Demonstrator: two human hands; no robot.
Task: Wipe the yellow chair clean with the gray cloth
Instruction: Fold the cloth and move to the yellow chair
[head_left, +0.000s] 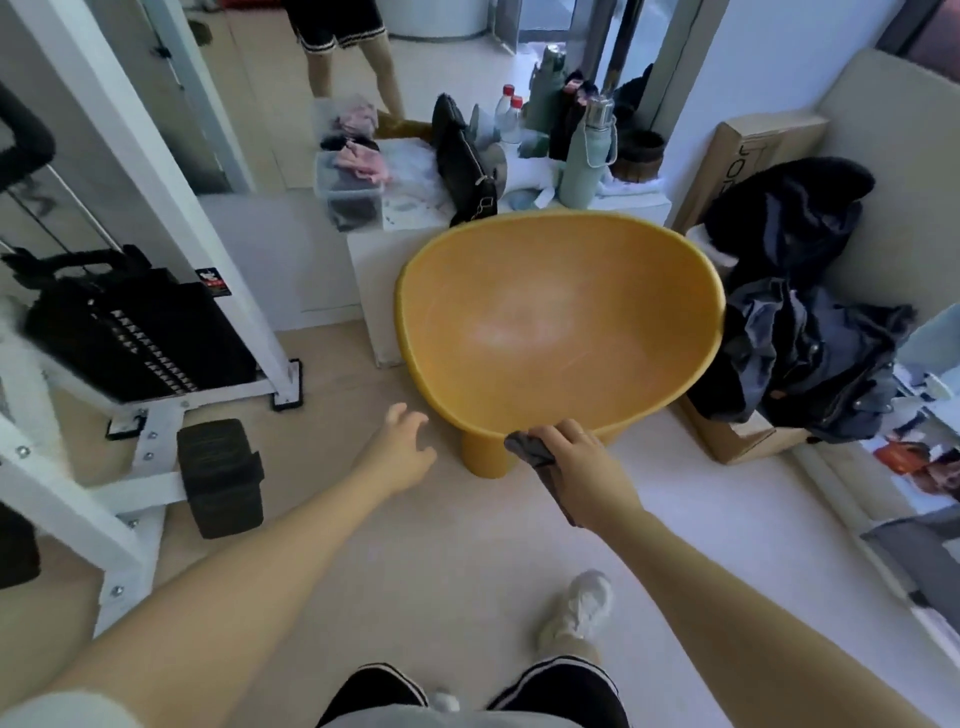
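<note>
The yellow chair (561, 317) is a round, bowl-shaped seat on short thick legs, standing on the floor in the middle of the view. My right hand (587, 467) grips the gray cloth (530, 449) and presses it against the chair's near front rim, above a leg. Part of the cloth hangs down below my palm. My left hand (400, 452) hovers over the floor just left of the chair, fingers spread, holding nothing and not touching the chair.
A white weight machine with a black weight stack (130, 332) fills the left. Behind the chair a low white table (415, 218) carries a black bag, bottles and a clear bin. Dark clothes (800, 322) lie heaped on a cardboard box to the right. My feet are below.
</note>
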